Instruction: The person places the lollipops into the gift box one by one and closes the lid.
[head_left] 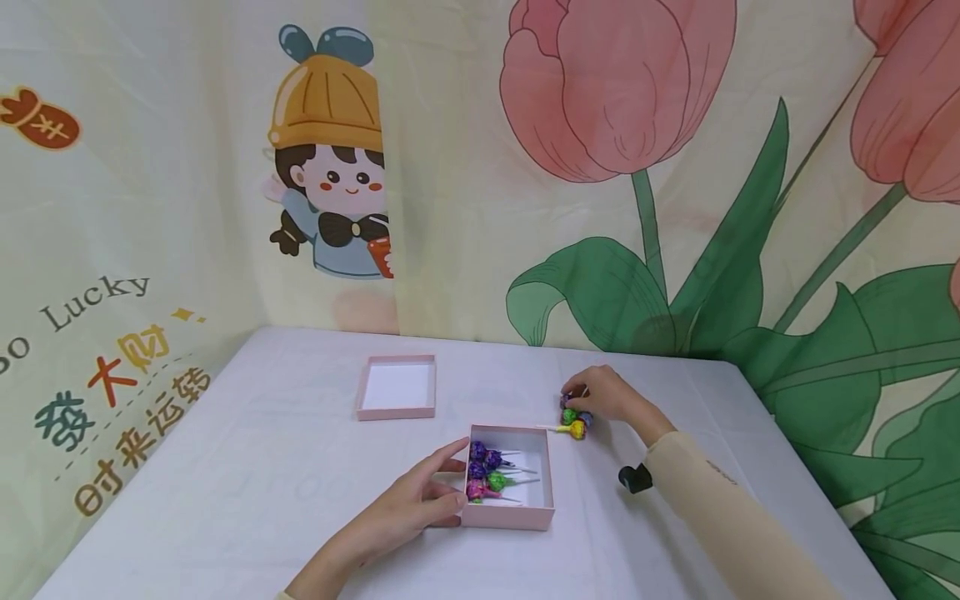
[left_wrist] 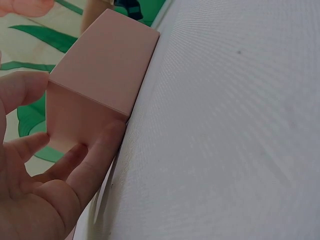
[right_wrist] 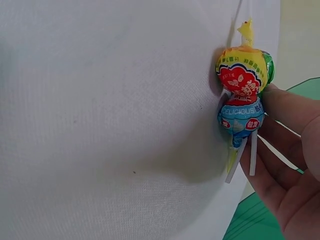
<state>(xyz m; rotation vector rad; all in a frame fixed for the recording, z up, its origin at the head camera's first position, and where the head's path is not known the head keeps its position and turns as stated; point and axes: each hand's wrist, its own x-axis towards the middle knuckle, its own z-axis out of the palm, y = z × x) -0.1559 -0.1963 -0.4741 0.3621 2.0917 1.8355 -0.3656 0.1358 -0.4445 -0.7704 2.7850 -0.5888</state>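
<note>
An open pink box (head_left: 507, 519) stands on the white table, with several lollipops in purple, green (head_left: 498, 481) and pink wrappers along its left side, sticks pointing right. My left hand (head_left: 401, 504) rests its fingertips against the box's left wall, thumb near the front corner. In the left wrist view, spread fingers touch the pink side (left_wrist: 82, 120). Beyond the box to the right, my right hand (head_left: 609, 396) pinches a purple-wrapped lollipop (head_left: 566, 401) in a small cluster. Close beside its fingers lie a green lollipop (head_left: 570, 415), a yellow lollipop (head_left: 577, 429) and a blue lollipop (right_wrist: 241, 115).
Farther back on the left lies a shallow pink lid (head_left: 397, 414), its white inside facing up. By the right sleeve (head_left: 720, 492) is a small black object (head_left: 636, 478). A printed curtain (head_left: 450, 192) with tulips and a cartoon figure hangs behind the white table (head_left: 225, 467).
</note>
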